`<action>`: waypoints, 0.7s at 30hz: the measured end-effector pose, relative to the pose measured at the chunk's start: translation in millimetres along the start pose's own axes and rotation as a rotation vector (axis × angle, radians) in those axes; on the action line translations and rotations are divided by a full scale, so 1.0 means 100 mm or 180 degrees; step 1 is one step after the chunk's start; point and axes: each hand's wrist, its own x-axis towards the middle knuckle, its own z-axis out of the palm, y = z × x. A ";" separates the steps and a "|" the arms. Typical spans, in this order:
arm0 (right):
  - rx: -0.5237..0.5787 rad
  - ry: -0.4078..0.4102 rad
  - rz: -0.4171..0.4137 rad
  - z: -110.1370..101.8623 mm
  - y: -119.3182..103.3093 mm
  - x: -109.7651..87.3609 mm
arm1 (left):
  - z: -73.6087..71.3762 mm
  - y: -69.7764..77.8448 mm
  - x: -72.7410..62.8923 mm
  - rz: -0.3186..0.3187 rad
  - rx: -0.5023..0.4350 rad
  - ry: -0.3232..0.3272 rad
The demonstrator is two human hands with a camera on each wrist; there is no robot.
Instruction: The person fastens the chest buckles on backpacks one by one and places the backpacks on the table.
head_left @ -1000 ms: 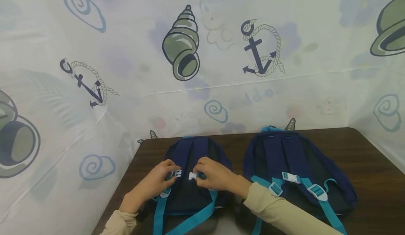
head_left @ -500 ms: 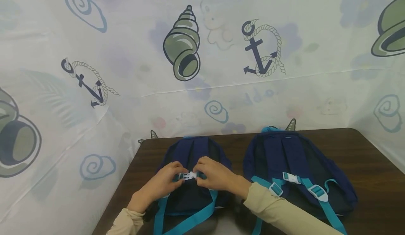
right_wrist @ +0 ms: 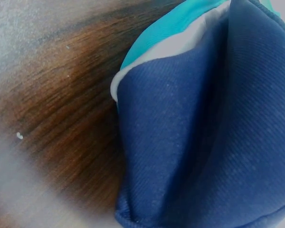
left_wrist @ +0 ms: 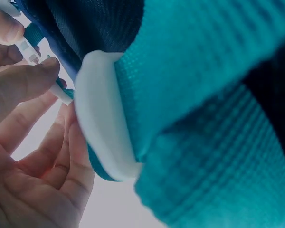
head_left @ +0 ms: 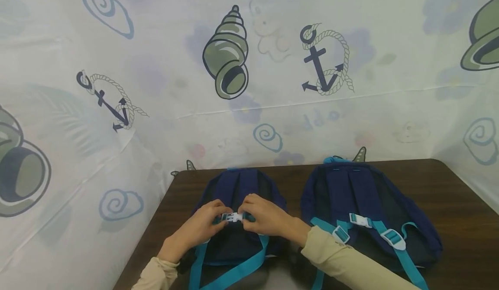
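Observation:
A white side-release buckle (head_left: 234, 217) on teal webbing lies across the back of the small navy backpack (head_left: 224, 188). My left hand (head_left: 196, 226) pinches its pronged half, and my right hand (head_left: 265, 215) pinches the socket half. The two halves meet in line; whether they are latched, I cannot tell. In the left wrist view, the thumb and fingers of my left hand (left_wrist: 38, 161) are around the buckle (left_wrist: 27, 50), beside a white strap adjuster (left_wrist: 104, 116) and a broad teal strap (left_wrist: 204, 61). The right wrist view has only navy fabric (right_wrist: 166, 128) close up, no hand.
A second navy backpack (head_left: 413, 220) leans to the right, its white chest buckle (head_left: 360, 220) joined. Both bags stand on a dark wooden table (head_left: 460, 203). Behind rises a white cloth (head_left: 171, 30) printed with shells and anchors. Loose teal straps (head_left: 238, 275) hang in front.
My left hand has moved right, bringing the pronged half from a gap away to meet the socket half. The right hand has stayed nearly still. Over the last half second little differs.

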 end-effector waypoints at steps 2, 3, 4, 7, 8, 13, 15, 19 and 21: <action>-0.0006 0.0011 -0.0004 0.01 0.00 0.00 | 0.01 0.00 0.01 0.0015 -0.0016 0.0003; -0.0012 0.0018 -0.0006 0.01 0.00 0.00 | 0.01 0.00 0.01 0.0029 -0.0031 0.0006; -0.0015 0.0023 -0.0016 0.02 0.01 0.00 | 0.01 0.01 0.01 0.0040 -0.0038 0.0006; -0.0025 0.0034 -0.0047 0.03 0.01 0.01 | 0.01 0.02 0.02 0.0075 -0.0073 0.0013; -0.0033 0.0036 -0.0058 0.04 0.01 0.01 | 0.01 0.02 0.02 0.0078 -0.0083 0.0014; -0.0046 0.0050 -0.0118 0.04 0.00 0.01 | 0.00 0.05 0.03 0.0014 -0.0142 0.0005; -0.0062 0.0048 -0.0165 0.04 0.00 0.01 | 0.00 0.07 0.04 -0.0005 -0.0162 -0.0006; -0.0124 0.0035 -0.0250 0.04 0.00 0.00 | -0.01 0.09 0.05 -0.0015 -0.0171 -0.0002; -0.0150 0.0021 -0.0265 0.04 0.00 0.01 | 0.00 0.10 0.05 -0.0009 -0.0136 0.0019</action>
